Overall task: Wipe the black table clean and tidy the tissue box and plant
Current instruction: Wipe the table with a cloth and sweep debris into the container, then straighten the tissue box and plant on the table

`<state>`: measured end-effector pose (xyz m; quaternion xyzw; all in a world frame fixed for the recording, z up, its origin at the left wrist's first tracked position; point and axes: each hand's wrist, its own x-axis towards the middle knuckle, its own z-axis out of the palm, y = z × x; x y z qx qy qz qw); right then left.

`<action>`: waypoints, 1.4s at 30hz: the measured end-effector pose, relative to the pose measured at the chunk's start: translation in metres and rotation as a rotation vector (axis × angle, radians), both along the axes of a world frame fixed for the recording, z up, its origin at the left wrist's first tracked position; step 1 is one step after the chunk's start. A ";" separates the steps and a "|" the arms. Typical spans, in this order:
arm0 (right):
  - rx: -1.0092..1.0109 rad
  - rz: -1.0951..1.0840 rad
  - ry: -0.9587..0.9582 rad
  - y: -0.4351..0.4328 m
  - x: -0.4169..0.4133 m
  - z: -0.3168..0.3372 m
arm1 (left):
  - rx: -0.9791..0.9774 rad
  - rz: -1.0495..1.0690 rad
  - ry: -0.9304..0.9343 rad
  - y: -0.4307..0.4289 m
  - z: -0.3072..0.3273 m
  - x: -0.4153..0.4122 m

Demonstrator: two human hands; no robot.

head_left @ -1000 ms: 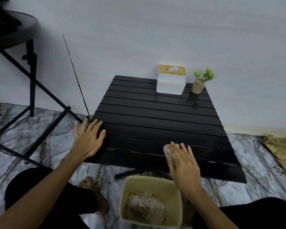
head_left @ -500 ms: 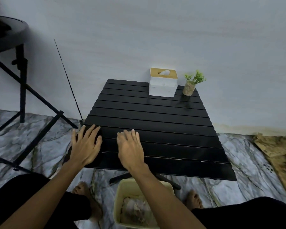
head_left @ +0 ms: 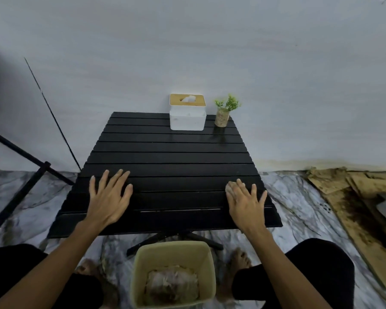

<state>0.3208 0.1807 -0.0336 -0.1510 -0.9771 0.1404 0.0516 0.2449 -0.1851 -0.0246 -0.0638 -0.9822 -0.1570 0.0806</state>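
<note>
The black slatted table [head_left: 172, 157] stands against the wall in front of me. At its back edge sit a white tissue box [head_left: 187, 115] with a wooden lid and, just to its right, a small potted plant [head_left: 223, 113]. My left hand [head_left: 108, 197] rests flat with spread fingers on the table's front left. My right hand [head_left: 246, 202] presses flat on the front right corner area, with a pale tissue wad [head_left: 230, 188] showing under its fingertips.
A beige bin [head_left: 173, 273] holding crumpled waste stands on the marble floor between my feet, under the table's front edge. Black stand legs [head_left: 27, 172] cross the floor at left. Dirty cardboard [head_left: 352, 197] lies at right.
My right hand has swept with the tissue from the table's front left, beside my left hand, across to the front right. My left hand stays planted on the table.
</note>
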 end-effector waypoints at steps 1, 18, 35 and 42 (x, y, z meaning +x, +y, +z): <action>-0.004 -0.034 -0.016 0.008 0.004 0.001 | 0.002 -0.002 -0.009 0.002 0.001 0.001; -0.017 0.008 0.004 0.033 0.000 -0.004 | 0.036 -0.084 0.000 0.027 0.004 0.010; -0.154 0.265 0.210 -0.008 -0.157 0.033 | 0.503 -0.176 0.044 0.085 0.044 -0.094; -0.235 0.262 0.256 -0.008 -0.273 0.047 | 0.552 -0.217 0.021 0.115 0.054 -0.202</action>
